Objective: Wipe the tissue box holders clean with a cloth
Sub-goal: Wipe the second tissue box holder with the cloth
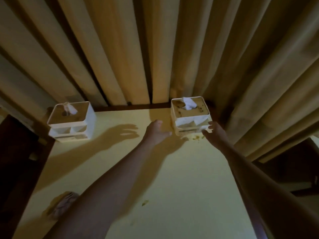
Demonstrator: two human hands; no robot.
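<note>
Because both hands reach to flank the dirty right holder (pixel 189 116), the left hand (pixel 156 131) and right hand (pixel 215 131) stay loosely spread, grasping nothing. The cloth (pixel 63 204) lies well nearer the person, likely parked until the holder is brought closer.

Dim warm light, yellow tabletop (pixel 172 178) with dark wooden edging (pixel 131 107), pleated beige curtains (pixel 120 49) behind — deep folds, floor unseen.

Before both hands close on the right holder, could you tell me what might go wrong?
1. Crumbs lie at the right holder's base; moving it may scatter them.
2. The cloth sits near the table's front edge, and neither the left hand nor the right hand holds it.
</note>
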